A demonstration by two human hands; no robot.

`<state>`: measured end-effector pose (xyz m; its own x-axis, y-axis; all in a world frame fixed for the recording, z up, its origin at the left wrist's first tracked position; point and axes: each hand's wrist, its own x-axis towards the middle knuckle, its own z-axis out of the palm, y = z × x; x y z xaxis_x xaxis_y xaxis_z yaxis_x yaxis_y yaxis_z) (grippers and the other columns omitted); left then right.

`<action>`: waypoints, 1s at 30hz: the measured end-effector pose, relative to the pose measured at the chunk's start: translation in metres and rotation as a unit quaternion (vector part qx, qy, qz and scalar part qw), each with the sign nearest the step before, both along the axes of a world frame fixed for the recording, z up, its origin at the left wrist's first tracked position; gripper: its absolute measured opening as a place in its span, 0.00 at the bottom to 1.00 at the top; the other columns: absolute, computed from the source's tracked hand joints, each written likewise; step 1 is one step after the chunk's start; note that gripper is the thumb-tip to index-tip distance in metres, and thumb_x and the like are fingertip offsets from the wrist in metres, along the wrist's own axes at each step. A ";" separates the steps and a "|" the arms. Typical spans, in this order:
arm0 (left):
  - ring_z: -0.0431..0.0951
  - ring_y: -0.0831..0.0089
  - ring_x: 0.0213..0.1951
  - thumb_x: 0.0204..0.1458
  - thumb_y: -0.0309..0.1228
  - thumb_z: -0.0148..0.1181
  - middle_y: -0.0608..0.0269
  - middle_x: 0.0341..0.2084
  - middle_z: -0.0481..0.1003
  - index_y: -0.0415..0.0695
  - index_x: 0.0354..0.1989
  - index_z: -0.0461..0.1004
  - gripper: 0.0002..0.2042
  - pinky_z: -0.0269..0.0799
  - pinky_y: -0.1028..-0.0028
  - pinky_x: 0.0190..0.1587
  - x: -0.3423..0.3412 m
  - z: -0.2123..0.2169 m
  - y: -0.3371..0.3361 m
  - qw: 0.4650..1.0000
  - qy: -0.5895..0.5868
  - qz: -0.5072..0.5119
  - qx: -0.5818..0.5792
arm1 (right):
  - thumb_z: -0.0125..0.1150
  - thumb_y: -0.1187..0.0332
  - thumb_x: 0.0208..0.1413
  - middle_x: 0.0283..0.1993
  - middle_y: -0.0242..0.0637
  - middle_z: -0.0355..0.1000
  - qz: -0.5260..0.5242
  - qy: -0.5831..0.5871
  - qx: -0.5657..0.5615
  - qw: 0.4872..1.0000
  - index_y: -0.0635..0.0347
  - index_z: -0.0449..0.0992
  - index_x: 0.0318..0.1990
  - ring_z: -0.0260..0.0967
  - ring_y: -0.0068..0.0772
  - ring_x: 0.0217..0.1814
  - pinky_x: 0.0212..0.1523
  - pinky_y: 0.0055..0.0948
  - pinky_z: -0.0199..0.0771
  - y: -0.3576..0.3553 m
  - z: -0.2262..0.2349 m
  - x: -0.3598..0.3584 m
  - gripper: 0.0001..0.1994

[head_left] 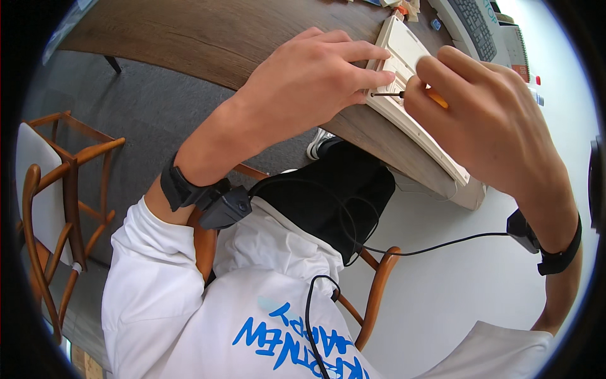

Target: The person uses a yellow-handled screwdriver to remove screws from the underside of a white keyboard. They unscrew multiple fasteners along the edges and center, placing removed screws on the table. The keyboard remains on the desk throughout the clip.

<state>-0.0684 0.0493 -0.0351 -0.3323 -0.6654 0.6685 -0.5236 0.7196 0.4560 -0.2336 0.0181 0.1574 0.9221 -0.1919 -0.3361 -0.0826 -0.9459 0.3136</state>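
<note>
A long cream-white keyboard (421, 134), seemingly turned underside up, lies along the edge of the wooden table. My left hand (309, 79) grips its near left end, with fingertips on top and the thumb low by the edge. In my right hand (480, 114) is a screwdriver (390, 95), closed in the fingers, its orange handle partly hidden by them. The thin dark shaft points left, and its tip meets the keyboard near a corner, close to my left fingertips. Whether a screw sits under the tip is too small to tell.
The dark wooden table (170, 35) runs across the top. Beyond the keyboard stands a grey device with dark keys (476, 28), beside a spiral notebook (514, 47). A wooden chair (69, 183) is at left. A black cable (435, 245) crosses between my wrist-worn devices.
</note>
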 end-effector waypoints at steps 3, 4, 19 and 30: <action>0.81 0.67 0.52 0.58 0.34 0.67 0.68 0.54 0.81 0.55 0.52 0.85 0.14 0.74 0.64 0.60 -0.001 -0.001 0.000 1.000 0.000 -0.002 0.007 | 0.76 0.71 0.47 0.32 0.33 0.74 0.006 -0.006 0.022 1.000 0.65 0.82 0.36 0.76 0.26 0.37 0.28 0.22 0.80 -0.004 0.001 -0.008 0.11; 0.81 0.67 0.52 0.58 0.33 0.67 0.68 0.54 0.81 0.55 0.52 0.85 0.14 0.74 0.64 0.60 -0.001 -0.001 0.000 1.000 0.001 -0.003 0.008 | 0.76 0.71 0.47 0.32 0.34 0.74 0.032 -0.002 0.039 0.999 0.67 0.82 0.36 0.76 0.26 0.37 0.27 0.22 0.79 -0.004 0.000 -0.009 0.11; 0.80 0.64 0.54 0.52 0.28 0.71 0.69 0.57 0.80 0.50 0.48 0.85 0.14 0.76 0.62 0.59 0.000 0.004 0.003 0.999 0.020 -0.016 0.038 | 0.75 0.78 0.42 0.32 0.40 0.74 -0.088 -0.030 0.086 0.992 0.69 0.79 0.36 0.75 0.36 0.29 0.26 0.31 0.72 -0.003 -0.003 0.001 0.13; 0.80 0.62 0.55 0.55 0.29 0.69 0.63 0.56 0.80 0.48 0.51 0.84 0.14 0.74 0.63 0.60 0.008 0.011 0.002 0.997 -0.021 -0.044 0.058 | 0.73 0.73 0.57 0.32 0.41 0.75 -0.332 -0.020 0.007 0.943 0.66 0.81 0.38 0.72 0.38 0.30 0.34 0.34 0.71 0.014 -0.003 0.011 0.07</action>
